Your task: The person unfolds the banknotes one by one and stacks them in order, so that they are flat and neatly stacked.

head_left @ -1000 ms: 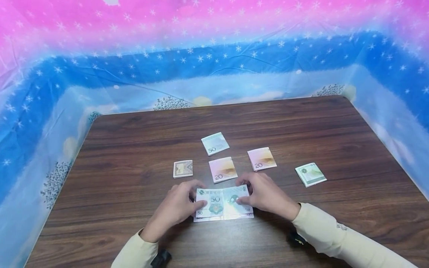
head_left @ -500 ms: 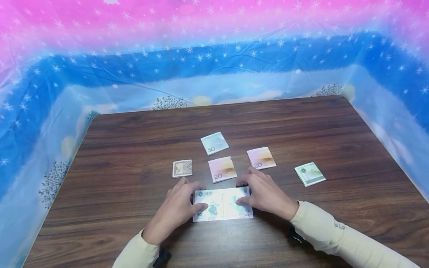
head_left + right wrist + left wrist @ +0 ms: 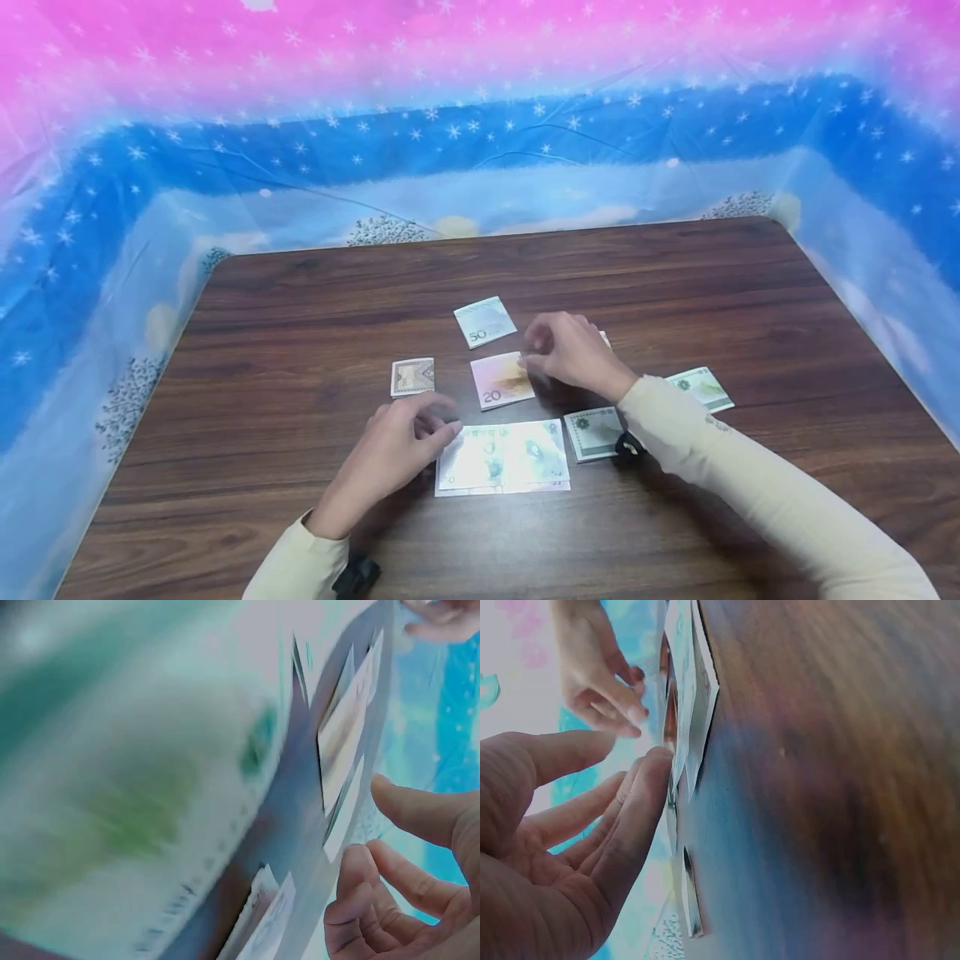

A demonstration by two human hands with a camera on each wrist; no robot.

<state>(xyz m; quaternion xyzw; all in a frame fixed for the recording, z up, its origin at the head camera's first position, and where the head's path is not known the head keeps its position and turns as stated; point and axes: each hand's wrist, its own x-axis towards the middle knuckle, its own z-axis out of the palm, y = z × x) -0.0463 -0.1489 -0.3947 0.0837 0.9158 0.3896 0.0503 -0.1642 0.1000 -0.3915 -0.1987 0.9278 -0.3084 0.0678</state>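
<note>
Two creased banknotes, a green 50 (image 3: 517,458) on top of another with a pinkish edge, lie spread flat in the head view, washed out by glare. My left hand (image 3: 401,442) is at their upper left corner, thumb and fingers apart, the fingertips right by the paper in the left wrist view. Farther up, my right hand (image 3: 573,350) hovers with loosely bent fingers and nothing between them. Its fingertips overlap the right edge of a folded 20 banknote (image 3: 495,382). Another folded 20 banknote (image 3: 605,337) is mostly hidden behind this hand.
Beneath the right wrist lies a folded green banknote (image 3: 588,435), large and blurred in the right wrist view. Another folded green banknote (image 3: 705,387) is partly behind the sleeve. A folded 50 (image 3: 484,322) and a brown folded banknote (image 3: 412,377) rest on the wooden table (image 3: 315,300).
My right hand has left the spread banknotes and moved up toward the folded 20s, uncovering a folded green banknote. The left hand's thumb has lifted off the top note.
</note>
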